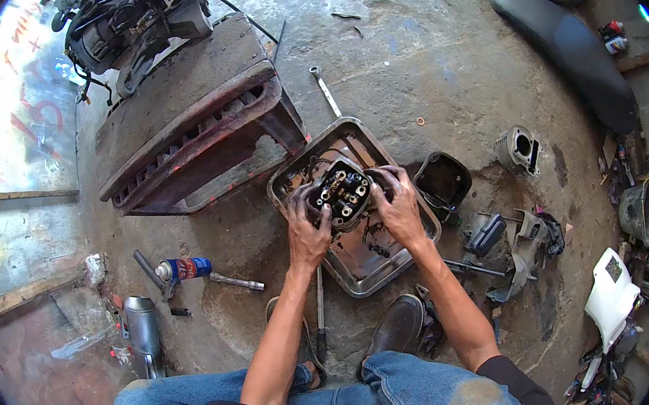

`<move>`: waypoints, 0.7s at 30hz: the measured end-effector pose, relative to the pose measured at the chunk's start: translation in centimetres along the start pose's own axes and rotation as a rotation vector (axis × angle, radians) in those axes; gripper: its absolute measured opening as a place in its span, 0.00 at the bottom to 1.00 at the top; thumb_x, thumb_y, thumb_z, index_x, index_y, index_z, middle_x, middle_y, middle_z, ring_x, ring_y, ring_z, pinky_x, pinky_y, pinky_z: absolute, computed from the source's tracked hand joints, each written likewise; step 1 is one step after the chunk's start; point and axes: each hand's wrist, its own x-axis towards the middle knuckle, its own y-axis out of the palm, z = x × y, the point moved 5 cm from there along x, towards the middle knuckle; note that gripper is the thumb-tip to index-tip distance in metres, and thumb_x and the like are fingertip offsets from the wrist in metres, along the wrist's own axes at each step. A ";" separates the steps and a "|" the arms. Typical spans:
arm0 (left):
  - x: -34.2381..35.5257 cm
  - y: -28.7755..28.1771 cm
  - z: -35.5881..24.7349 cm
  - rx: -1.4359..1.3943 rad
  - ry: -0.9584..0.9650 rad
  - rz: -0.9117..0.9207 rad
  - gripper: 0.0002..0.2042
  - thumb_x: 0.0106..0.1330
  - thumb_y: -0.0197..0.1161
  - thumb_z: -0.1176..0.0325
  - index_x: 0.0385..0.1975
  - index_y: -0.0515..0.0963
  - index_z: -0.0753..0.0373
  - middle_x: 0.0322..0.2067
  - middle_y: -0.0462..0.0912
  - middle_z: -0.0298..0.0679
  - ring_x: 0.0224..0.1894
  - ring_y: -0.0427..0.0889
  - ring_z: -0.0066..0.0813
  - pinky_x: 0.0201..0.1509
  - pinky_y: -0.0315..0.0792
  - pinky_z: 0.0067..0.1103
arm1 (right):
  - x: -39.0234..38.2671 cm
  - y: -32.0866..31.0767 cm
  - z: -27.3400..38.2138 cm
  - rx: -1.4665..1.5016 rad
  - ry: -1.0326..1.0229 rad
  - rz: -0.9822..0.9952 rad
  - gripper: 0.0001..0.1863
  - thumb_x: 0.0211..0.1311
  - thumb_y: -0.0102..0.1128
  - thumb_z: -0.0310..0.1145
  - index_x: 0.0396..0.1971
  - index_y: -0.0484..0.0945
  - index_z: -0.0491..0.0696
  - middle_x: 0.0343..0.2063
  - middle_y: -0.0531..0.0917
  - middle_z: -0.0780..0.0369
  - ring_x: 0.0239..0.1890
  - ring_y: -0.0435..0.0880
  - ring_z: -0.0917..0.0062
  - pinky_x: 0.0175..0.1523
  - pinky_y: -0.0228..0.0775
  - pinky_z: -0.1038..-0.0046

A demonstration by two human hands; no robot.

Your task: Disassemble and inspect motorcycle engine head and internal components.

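My left hand (309, 232) and my right hand (397, 210) grip a dark metal engine cylinder head (341, 192) from either side, its bolt holes and inner fittings facing up. It is held over a steel tray (369, 279), where small dark parts (377, 246) lie. Just right of the tray sits a hollow black cover (442, 181).
A worn step stand (189, 138) with an engine (129, 33) is upper left. Wrenches (324, 90), a spray can (184, 268) and a silver canister (143, 335) lie around the tray. Rightward are a finned cylinder (517, 150), black seat (564, 55) and white panel (609, 298).
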 end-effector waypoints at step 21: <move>-3.1 -0.3 -1.2 0.326 0.052 -0.088 0.16 0.59 0.71 0.64 0.43 0.78 0.66 0.49 0.72 0.49 0.56 0.70 0.50 0.62 0.64 0.42 | 1.5 -0.5 -0.6 -0.086 0.107 0.049 0.16 0.69 0.58 0.37 0.50 0.80 0.44 0.43 0.80 0.49 0.47 0.81 0.56 0.54 0.71 0.63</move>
